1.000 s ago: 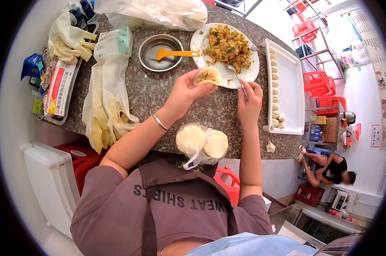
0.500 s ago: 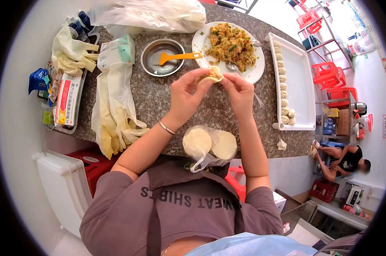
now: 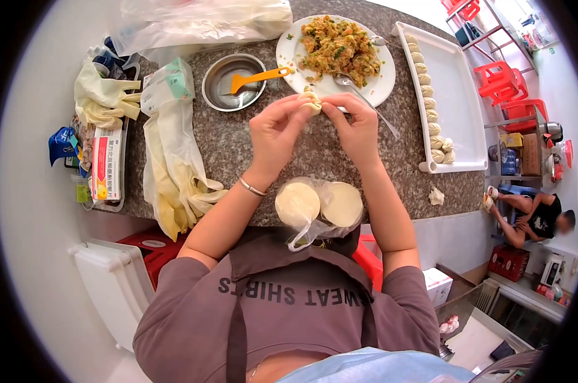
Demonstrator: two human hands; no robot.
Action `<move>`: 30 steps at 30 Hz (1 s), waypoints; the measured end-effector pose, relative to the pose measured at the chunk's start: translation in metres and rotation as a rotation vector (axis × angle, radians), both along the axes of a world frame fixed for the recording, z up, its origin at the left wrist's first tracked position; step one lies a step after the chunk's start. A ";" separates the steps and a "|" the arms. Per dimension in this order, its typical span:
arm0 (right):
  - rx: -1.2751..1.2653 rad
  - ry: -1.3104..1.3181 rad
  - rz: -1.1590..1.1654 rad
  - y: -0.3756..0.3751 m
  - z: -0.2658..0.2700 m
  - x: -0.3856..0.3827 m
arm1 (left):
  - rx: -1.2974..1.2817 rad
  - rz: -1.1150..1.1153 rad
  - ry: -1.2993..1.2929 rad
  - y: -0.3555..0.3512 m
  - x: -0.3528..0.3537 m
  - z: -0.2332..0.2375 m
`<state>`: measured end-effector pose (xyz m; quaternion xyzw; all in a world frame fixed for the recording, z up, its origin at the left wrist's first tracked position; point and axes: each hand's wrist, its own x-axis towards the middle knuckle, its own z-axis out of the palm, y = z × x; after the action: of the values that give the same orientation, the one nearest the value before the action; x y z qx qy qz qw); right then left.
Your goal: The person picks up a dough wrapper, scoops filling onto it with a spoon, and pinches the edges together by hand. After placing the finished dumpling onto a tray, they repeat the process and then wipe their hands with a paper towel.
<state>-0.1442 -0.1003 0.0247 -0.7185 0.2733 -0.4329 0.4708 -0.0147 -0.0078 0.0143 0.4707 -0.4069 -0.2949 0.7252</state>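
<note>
My left hand [image 3: 274, 131] pinches a partly folded dumpling [image 3: 312, 102] between thumb and fingers. From the other side, my right hand [image 3: 351, 122] grips the dumpling's edge with closed fingertips. Just beyond them is a white plate [image 3: 383, 89] of chopped filling [image 3: 338, 51] with a metal spoon [image 3: 365, 99]. A steel bowl [image 3: 220, 80] holds an orange-handled scraper or brush [image 3: 261, 78]. Round dough wrappers [image 3: 298, 204] lie in two stacks in clear plastic between my forearms. At the right, a white tray [image 3: 456, 108] carries a row of pleated dumplings [image 3: 427, 91] along its left side.
Pale gloves [image 3: 174, 172] hang over a box [image 3: 167, 86] at the left. A plastic bag [image 3: 206, 25] lies at the back. A basket of boxes [image 3: 107, 163] stands far left. A dough scrap [image 3: 436, 196] sits near the front edge. Another person [image 3: 531, 214] sits at far right.
The dumpling's edge is gathered further closed, with its filling less visible. Both hands have shifted slightly within the view, which itself has moved a little.
</note>
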 end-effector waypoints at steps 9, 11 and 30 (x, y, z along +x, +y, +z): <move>0.038 0.070 -0.011 -0.009 0.002 -0.010 | 0.046 -0.079 -0.023 0.000 0.004 0.001; 0.155 0.072 0.127 -0.015 0.003 -0.016 | 0.044 -0.150 -0.055 0.000 0.005 0.000; -0.028 0.179 0.078 -0.015 0.009 -0.020 | 0.094 -0.188 0.116 -0.002 0.008 -0.003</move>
<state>-0.1638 -0.1149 0.0332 -0.7708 0.2800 -0.3522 0.4509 -0.0071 -0.0098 0.0114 0.4461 -0.3925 -0.4068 0.6938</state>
